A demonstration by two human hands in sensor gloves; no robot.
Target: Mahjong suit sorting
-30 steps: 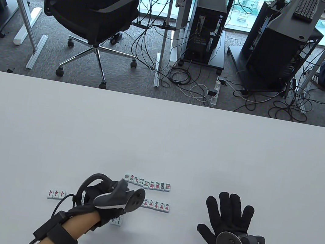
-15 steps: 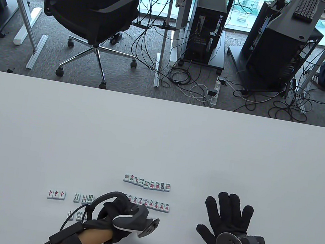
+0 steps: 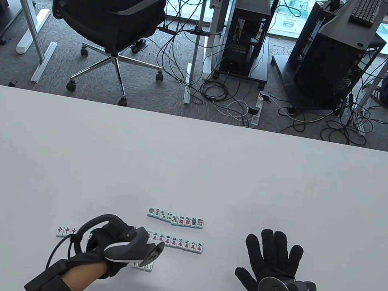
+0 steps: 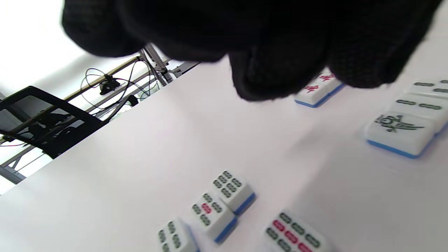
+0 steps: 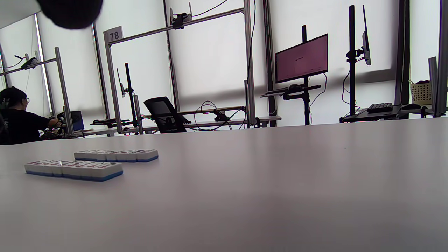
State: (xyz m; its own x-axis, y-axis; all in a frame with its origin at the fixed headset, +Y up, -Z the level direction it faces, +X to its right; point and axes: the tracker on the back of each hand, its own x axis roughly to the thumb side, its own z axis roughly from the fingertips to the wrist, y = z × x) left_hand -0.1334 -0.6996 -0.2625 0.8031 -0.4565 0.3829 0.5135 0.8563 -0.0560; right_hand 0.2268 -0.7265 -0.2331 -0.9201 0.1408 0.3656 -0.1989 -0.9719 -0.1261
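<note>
On the white table [image 3: 190, 167], near its front edge, the mahjong tiles are lying face up in short rows, each tile white on top with a blue base. The circle-suit row [image 3: 175, 218] is sitting farthest from the person, its faces showing green and red dots. Just nearer, the character-suit row [image 3: 178, 243] is showing black numerals over red characters, its tiles touching side to side. To the left, the red-dragon tiles [image 3: 65, 230] are forming a short line, the rightmost partly hidden behind the tracker ring. In the left wrist view, bamboo tiles [image 4: 224, 203] with green and red sticks are lying in a loose group low in the frame, and a bird-marked bamboo tile [image 4: 399, 133] is heading another line at the right edge.

The left hand [image 3: 115, 247] is hovering between the red-dragon tiles and the character-suit row, its tracker covering most of it from above. In the wrist view its fingers [image 4: 276, 70] are hanging curled toward the table, just over a red-marked tile that is partly hidden behind them; whether they are touching or gripping any tile cannot be told. A few tiles [image 3: 145, 266] are peeking out from under the tracker.

The right hand [image 3: 272, 264] is resting flat on the table well right of every row, fingers spread straight, holding nothing.
</note>
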